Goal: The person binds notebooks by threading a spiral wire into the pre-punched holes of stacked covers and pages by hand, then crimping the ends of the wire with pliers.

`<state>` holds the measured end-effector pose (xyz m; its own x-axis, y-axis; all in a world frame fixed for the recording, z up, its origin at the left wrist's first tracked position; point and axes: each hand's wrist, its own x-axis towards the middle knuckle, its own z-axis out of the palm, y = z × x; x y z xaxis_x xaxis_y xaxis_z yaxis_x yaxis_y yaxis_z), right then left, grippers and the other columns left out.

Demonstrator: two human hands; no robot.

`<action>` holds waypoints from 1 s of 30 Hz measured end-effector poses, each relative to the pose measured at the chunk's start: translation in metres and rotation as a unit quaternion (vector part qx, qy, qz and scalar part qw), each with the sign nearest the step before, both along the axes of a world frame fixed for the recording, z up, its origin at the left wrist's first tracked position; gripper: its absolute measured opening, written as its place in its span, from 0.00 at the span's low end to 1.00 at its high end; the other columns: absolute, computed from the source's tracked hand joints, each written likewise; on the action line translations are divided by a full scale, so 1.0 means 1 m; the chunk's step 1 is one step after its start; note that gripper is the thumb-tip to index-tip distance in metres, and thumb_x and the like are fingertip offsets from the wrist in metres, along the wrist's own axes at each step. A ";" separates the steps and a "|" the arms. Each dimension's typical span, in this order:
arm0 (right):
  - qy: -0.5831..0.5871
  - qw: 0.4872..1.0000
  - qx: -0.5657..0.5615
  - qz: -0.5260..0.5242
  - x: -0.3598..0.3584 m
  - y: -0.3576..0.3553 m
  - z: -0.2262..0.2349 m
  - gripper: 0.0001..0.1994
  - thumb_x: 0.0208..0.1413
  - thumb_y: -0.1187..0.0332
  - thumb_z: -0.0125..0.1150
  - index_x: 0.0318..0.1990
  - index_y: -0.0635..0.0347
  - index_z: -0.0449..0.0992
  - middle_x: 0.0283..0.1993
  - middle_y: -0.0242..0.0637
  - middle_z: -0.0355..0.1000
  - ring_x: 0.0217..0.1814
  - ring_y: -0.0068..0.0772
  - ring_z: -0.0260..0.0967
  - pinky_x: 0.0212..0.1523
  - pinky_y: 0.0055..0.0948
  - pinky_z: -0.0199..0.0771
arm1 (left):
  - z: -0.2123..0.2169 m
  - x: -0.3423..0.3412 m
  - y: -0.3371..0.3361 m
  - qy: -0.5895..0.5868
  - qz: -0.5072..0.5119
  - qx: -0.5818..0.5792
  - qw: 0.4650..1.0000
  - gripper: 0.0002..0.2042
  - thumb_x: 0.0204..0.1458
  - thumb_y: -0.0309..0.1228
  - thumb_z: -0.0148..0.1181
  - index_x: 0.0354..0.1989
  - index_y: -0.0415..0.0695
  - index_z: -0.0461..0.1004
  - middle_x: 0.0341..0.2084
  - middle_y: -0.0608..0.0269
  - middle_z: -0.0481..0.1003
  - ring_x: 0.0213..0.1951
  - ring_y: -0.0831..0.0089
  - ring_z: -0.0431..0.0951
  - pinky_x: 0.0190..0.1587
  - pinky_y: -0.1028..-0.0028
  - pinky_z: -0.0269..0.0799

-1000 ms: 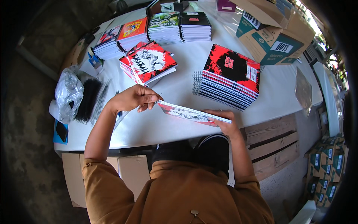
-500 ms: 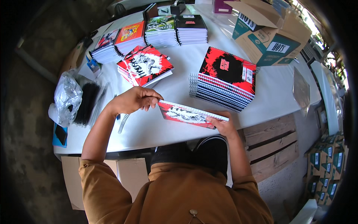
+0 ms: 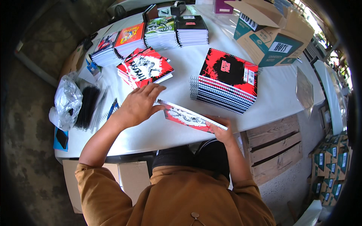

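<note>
A thin notebook [image 3: 187, 117] with a red, black and white cover is held on a slant above the table's front edge, spine edge up. My right hand [image 3: 222, 130] grips it by its right end, thumb on the cover. At its left end my left hand [image 3: 138, 105] is open, fingers stretched out and thumb apart. A small dark coil end [image 3: 160, 101] shows at that corner, close to the thumb. Behind lies a loose pile of similar red notebooks [image 3: 145, 67]. To the right stands a tall stack of spiral notebooks [image 3: 227, 77], the top one red and black.
Several notebook stacks [image 3: 160, 32] line the back of the white table [image 3: 177, 139]. On the left are a clear plastic bag [image 3: 68, 98], black binding coils [image 3: 86, 107] and a blue-handled tool [image 3: 112, 108]. An open carton [image 3: 269, 37] stands at back right, a wooden pallet [image 3: 273, 143] below.
My left hand has come off the notebook's left corner and its fingers have spread. The notebook has shifted slightly left and down, still in my right hand. The blue-handled tool shows more now.
</note>
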<state>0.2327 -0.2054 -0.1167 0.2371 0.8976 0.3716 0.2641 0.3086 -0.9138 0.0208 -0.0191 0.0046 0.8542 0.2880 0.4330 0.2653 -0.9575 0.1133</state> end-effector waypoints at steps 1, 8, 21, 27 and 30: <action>0.045 0.999 -0.005 0.009 0.001 -0.002 -0.002 0.15 0.48 0.79 0.57 0.46 0.63 0.74 0.45 0.39 0.74 0.46 0.28 0.71 0.48 0.25 0.69 | -0.001 0.000 0.001 0.064 -0.008 -0.026 0.998 0.08 0.43 0.32 0.62 0.26 0.42 0.72 0.24 0.59 0.72 0.29 0.59 0.74 0.35 0.65 0.69; 0.034 0.999 -0.002 0.007 0.003 0.002 -0.025 0.14 0.50 0.72 0.58 0.46 0.59 0.74 0.40 0.40 0.75 0.39 0.25 0.71 0.42 0.27 0.70 | -0.001 0.001 -0.008 0.093 0.024 0.013 0.995 0.11 0.38 0.34 0.65 0.27 0.43 0.71 0.30 0.60 0.72 0.36 0.58 0.72 0.39 0.63 0.66; 0.006 0.999 0.024 0.024 -0.013 -0.016 -0.012 0.27 0.38 0.86 0.53 0.50 0.53 0.72 0.47 0.39 0.73 0.49 0.39 0.71 0.50 0.27 0.67 | 0.013 0.010 -0.039 0.158 0.051 -0.029 0.986 0.13 0.35 0.25 0.65 0.30 0.41 0.68 0.30 0.59 0.70 0.39 0.57 0.69 0.42 0.61 0.62; 0.001 0.999 0.043 0.029 -0.017 -0.020 -0.016 0.29 0.37 0.86 0.52 0.51 0.53 0.72 0.47 0.39 0.72 0.49 0.40 0.70 0.51 0.29 0.67 | -0.005 -0.008 -0.020 0.239 0.078 0.044 0.967 0.32 0.32 0.37 0.69 0.48 0.41 0.63 0.46 0.49 0.66 0.50 0.52 0.64 0.53 0.57 0.56; -0.014 0.998 0.046 0.031 -0.026 -0.014 -0.012 0.23 0.42 0.82 0.53 0.49 0.56 0.73 0.48 0.41 0.72 0.50 0.40 0.70 0.52 0.28 0.66 | -0.041 -0.006 -0.033 -0.022 0.127 0.128 0.983 0.45 0.31 0.46 0.69 0.56 0.35 0.53 0.56 0.41 0.54 0.59 0.46 0.50 0.60 0.53 0.41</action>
